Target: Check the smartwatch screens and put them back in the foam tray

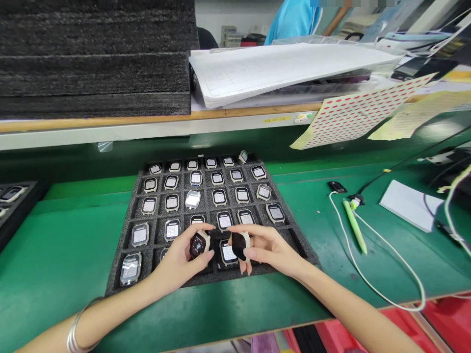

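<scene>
Over the near side of a black foam tray (127,219), my left hand (179,255) is closed around a smartwatch case (199,244) with a light frame and small marks on its dark screen. My right hand (270,247) grips a second smartwatch case (240,244) between thumb and fingers; its screen looks black. The two cases are apart, tilted at an angle. Below and between them, a watch case with a lit white screen (228,252) sits in a tray slot. Rows of similar watch cases fill many other slots, most with white screens showing dark lines.
A white cable (403,264), a green pen (355,226) and a small black device (337,187) lie right of the tray. White paper (412,205) is farther right. Another tray (22,215) stands at left. A shelf edge (147,126) crosses behind; a person in blue (294,19) is beyond.
</scene>
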`<state>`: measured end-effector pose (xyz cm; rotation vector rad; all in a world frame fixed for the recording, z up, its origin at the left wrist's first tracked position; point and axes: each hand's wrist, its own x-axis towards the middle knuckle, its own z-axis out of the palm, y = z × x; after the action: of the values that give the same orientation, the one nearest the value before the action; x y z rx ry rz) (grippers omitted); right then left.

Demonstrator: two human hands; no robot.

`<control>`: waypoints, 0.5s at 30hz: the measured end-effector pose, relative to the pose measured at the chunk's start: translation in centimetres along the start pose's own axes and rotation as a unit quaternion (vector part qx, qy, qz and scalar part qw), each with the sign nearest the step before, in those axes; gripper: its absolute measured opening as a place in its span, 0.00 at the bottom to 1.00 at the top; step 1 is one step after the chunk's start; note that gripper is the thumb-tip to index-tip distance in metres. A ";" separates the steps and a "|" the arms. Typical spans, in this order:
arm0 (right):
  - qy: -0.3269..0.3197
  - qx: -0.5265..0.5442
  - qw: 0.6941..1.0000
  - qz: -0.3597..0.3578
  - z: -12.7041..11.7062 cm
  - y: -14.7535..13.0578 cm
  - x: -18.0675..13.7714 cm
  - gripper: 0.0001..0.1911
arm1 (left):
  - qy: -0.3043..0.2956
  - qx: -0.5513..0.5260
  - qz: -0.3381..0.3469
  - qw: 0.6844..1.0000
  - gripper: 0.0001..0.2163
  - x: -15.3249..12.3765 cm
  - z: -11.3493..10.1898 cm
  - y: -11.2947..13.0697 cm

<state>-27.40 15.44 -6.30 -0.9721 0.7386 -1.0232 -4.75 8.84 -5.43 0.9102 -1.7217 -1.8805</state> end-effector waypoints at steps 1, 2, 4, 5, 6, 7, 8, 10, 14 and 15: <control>0.004 0.002 1.000 -0.003 0.0 0.0 0.0 0.23 | 0.000 -0.001 0.002 1.000 0.17 0.0 0.0 0.0; 0.007 0.003 1.000 -0.004 -0.1 0.0 0.1 0.23 | 0.001 0.000 0.002 1.000 0.17 -0.1 0.0 -0.1; 0.009 0.001 1.000 -0.001 -0.1 -0.1 0.1 0.22 | 0.000 0.012 -0.004 1.000 0.16 -0.2 0.0 -0.1; 0.008 -0.002 1.000 0.003 -0.2 -0.2 0.1 0.22 | -0.002 0.022 -0.010 1.000 0.16 -0.2 0.0 -0.2; 0.006 -0.007 1.000 0.009 -0.2 -0.3 0.1 0.21 | -0.003 0.032 -0.015 0.999 0.15 -0.2 -0.1 -0.2; 0.006 -0.012 1.000 0.014 -0.2 -0.3 0.0 0.21 | -0.004 0.040 -0.018 0.999 0.15 -0.3 -0.1 -0.2; 0.008 -0.016 1.000 0.020 -0.2 -0.4 0.0 0.22 | -0.003 0.044 -0.019 0.999 0.15 -0.3 -0.1 -0.2; 0.011 -0.014 0.999 0.028 -0.1 -0.5 -0.2 0.23 | -0.002 0.038 -0.016 0.999 0.16 -0.2 -0.1 -0.2; 0.022 -0.005 0.999 0.025 -0.1 -0.4 -0.2 0.25 | 0.003 0.021 0.001 1.000 0.17 -0.1 0.0 0.0; 0.024 -0.008 0.999 0.024 -0.1 -0.4 -0.2 0.25 | 0.005 0.022 0.003 1.000 0.18 -0.1 0.0 0.0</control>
<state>-27.72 15.51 -5.98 -0.9428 0.8074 -1.0026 -4.73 8.90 -5.40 0.9283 -1.7637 -1.8394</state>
